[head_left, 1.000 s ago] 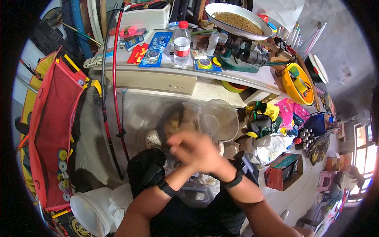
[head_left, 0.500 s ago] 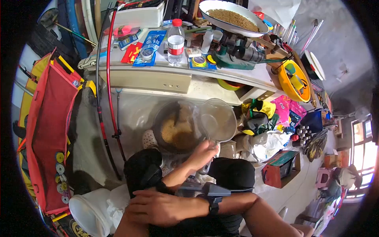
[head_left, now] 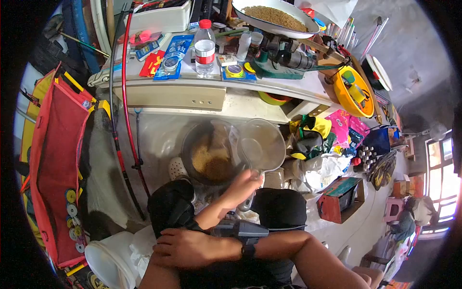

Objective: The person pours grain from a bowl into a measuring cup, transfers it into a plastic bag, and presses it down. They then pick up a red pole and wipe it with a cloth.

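Note:
My left hand (head_left: 241,187) is closed around the handle of a round, see-through dipper (head_left: 263,144), which tilts beside a dark basin (head_left: 188,164) on the floor. In the basin lie pale tan crumbs (head_left: 203,158), a darker brown patch (head_left: 219,168) and a light brown mass (head_left: 222,134) that I cannot make out. My arms are crossed. Fingers outstretched, my right hand (head_left: 190,247) holds nothing and rests on my left arm, a dark band on its wrist.
A workbench (head_left: 173,82) spans the far side, bearing a red-capped bottle (head_left: 205,52) and a wide white dish of grain (head_left: 274,19). Rods (head_left: 127,91) lean at left beside a red fabric bag (head_left: 57,164). A white bucket (head_left: 108,262) stands lower left, a cardboard box (head_left: 340,200) right.
The whole view has shifted slightly, moving the bench and rods left. A patch of the crumbs looks darker brown now. Both hands keep nearly the same pose.

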Demonstrator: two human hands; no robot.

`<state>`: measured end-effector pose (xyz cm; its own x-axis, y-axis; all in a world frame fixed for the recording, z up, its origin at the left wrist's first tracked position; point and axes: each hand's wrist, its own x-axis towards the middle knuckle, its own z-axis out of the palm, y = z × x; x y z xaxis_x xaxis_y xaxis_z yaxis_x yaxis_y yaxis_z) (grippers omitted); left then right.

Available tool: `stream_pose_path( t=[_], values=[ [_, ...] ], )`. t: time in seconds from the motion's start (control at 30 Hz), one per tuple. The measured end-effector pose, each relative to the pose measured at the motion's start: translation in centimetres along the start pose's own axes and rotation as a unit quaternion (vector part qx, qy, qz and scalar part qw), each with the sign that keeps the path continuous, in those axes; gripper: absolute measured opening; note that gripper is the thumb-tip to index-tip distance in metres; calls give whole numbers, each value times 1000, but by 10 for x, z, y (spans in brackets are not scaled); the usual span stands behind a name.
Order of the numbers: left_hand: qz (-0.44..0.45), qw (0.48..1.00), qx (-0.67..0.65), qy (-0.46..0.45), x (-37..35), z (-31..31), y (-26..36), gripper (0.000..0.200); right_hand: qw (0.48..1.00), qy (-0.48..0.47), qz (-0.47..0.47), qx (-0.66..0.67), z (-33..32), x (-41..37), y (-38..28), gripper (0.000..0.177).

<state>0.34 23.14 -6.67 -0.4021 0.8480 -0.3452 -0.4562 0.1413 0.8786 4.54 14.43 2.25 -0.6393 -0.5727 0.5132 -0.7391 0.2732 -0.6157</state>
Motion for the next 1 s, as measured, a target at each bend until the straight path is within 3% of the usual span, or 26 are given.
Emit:
stream_pose_path(
  t=[0.23,0.73,1.0],
  values=[
    [-1,1000,8,-1,-2,0,5,16,999,26,-7,25,4,-1,2,27],
    [5,1000,15,-3,-2,2,4,21,999,20,-13,44,0,-4,4,37],
    [16,999,34,-7,-2,2,0,20,988,-92,33,120,-8,-3,5,48]
  ],
)
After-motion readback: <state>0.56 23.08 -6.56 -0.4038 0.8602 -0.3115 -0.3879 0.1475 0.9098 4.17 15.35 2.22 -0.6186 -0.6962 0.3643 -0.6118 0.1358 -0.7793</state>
